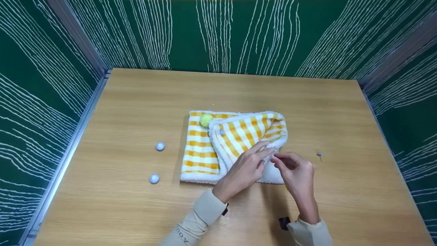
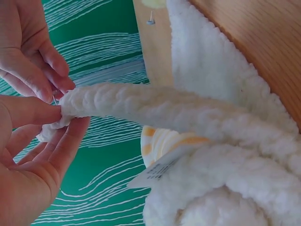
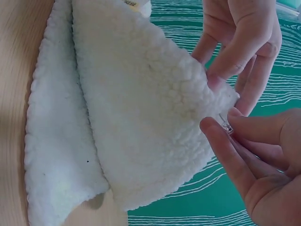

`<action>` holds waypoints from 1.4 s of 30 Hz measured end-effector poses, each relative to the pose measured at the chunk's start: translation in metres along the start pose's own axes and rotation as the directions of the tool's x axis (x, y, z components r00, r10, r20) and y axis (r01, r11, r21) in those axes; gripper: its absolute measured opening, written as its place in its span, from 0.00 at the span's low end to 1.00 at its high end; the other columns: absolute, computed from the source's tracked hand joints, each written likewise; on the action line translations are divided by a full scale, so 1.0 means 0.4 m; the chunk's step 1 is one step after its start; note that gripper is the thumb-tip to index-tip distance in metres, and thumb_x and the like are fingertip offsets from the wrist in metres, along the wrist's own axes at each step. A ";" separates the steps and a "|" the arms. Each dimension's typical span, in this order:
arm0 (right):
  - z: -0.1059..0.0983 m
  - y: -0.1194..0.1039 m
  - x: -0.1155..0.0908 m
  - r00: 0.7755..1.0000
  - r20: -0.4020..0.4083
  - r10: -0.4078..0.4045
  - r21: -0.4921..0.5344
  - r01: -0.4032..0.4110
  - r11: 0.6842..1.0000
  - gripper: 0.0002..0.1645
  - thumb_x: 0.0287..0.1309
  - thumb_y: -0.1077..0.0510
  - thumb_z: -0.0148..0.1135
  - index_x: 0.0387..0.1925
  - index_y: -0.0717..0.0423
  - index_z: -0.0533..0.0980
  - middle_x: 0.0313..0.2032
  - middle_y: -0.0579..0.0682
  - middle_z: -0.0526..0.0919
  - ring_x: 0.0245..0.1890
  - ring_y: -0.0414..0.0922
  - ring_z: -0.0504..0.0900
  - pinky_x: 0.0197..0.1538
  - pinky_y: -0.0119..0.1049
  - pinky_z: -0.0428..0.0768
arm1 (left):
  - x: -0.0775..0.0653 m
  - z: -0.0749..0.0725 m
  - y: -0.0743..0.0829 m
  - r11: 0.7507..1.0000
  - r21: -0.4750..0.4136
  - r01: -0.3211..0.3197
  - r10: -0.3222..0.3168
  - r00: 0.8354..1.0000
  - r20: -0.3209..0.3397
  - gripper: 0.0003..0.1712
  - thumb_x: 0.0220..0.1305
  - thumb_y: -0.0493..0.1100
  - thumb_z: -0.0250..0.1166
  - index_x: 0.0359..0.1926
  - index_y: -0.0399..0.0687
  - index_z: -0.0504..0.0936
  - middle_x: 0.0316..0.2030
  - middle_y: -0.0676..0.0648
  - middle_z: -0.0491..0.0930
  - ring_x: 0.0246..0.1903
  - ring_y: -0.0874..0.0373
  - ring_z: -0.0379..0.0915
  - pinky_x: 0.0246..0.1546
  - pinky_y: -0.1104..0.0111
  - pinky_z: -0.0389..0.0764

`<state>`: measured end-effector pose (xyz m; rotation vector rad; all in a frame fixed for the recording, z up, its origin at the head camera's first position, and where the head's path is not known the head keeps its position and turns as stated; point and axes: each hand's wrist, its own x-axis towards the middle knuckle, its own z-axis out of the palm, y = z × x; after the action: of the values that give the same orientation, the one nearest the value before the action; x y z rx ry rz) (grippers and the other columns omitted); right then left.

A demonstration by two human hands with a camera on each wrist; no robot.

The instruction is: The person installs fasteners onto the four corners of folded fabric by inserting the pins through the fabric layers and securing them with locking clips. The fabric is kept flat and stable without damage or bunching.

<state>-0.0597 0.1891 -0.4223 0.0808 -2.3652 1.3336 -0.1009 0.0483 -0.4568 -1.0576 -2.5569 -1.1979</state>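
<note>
A folded yellow-and-white checked blanket (image 1: 199, 159) with white fleece backing lies on the table, one corner flap turned over. My left hand (image 1: 244, 169) grips the raised fleece edge (image 2: 117, 101) between thumb and fingers. Close beside it, my right hand (image 1: 297, 172) pinches a small thin pin (image 3: 225, 125) against that fleece; how far the pin enters the cloth cannot be told. Another pin with a bluish head (image 1: 319, 154) lies on the table at right. On the checked flap sits a small bluish round head (image 1: 222, 132).
A fuzzy yellow-green ball (image 1: 206, 120) rests on the blanket's upper left. Two small whitish balls (image 1: 160, 146) stand on the wooden table (image 1: 136, 112) left of the blanket. A printed white label (image 2: 157, 167) sticks out of the fleece. Green panels (image 1: 184, 34) with white lines surround the table.
</note>
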 end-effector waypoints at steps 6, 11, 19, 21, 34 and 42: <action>0.018 0.039 0.003 0.999 -0.029 0.018 0.002 -0.018 1.000 0.05 0.44 0.74 0.69 0.28 0.72 0.81 0.26 0.59 0.85 0.24 0.51 0.84 0.29 0.22 0.78 | -0.001 0.003 0.002 1.000 -0.006 -0.014 0.014 1.000 0.011 0.22 0.65 0.31 0.55 0.60 0.40 0.74 0.61 0.45 0.69 0.52 0.63 0.71 0.42 0.84 0.69; 0.034 0.095 0.004 0.999 -0.050 -0.006 0.032 0.007 0.999 0.04 0.45 0.72 0.69 0.28 0.69 0.82 0.26 0.59 0.85 0.24 0.43 0.84 0.28 0.22 0.78 | -0.003 0.009 0.003 0.999 -0.008 -0.033 0.033 0.999 0.009 0.24 0.63 0.29 0.55 0.60 0.40 0.74 0.61 0.44 0.70 0.54 0.63 0.69 0.46 0.82 0.69; 0.037 0.111 -0.002 0.998 -0.064 -0.004 0.055 0.008 0.998 0.05 0.46 0.70 0.70 0.29 0.67 0.81 0.27 0.57 0.85 0.25 0.39 0.83 0.30 0.23 0.79 | -0.007 0.008 0.007 0.999 0.005 -0.040 0.040 0.999 0.015 0.24 0.62 0.28 0.55 0.60 0.39 0.74 0.61 0.44 0.70 0.58 0.60 0.68 0.52 0.81 0.67; 0.037 0.113 -0.004 0.998 -0.070 0.009 0.067 -0.004 0.998 0.07 0.46 0.71 0.69 0.30 0.68 0.79 0.27 0.58 0.84 0.26 0.38 0.82 0.30 0.23 0.79 | -0.008 0.009 0.008 0.999 0.009 -0.047 0.047 0.999 0.018 0.24 0.62 0.28 0.55 0.60 0.39 0.74 0.61 0.44 0.70 0.59 0.60 0.67 0.53 0.81 0.66; 0.027 0.039 -0.003 0.998 -0.048 -0.040 -0.004 0.040 0.999 0.17 0.44 0.81 0.62 0.40 0.72 0.79 0.31 0.63 0.84 0.31 0.35 0.81 0.34 0.20 0.77 | -0.011 0.021 0.006 0.992 0.051 -0.116 0.115 0.993 0.007 0.26 0.59 0.26 0.54 0.57 0.45 0.78 0.59 0.48 0.70 0.58 0.62 0.66 0.51 0.82 0.67; 0.029 0.035 -0.010 0.997 -0.076 -0.006 0.028 0.008 1.000 0.13 0.43 0.82 0.61 0.35 0.73 0.78 0.29 0.62 0.83 0.29 0.38 0.82 0.33 0.20 0.77 | -0.017 0.022 0.008 0.987 0.084 -0.134 0.136 0.991 -0.017 0.25 0.55 0.26 0.55 0.50 0.52 0.84 0.57 0.49 0.71 0.53 0.63 0.70 0.43 0.80 0.72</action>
<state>-0.0634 0.1865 -0.4404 0.0462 -2.2809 1.3435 -0.0924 0.0523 -0.4634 -1.1700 -2.4499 -1.0557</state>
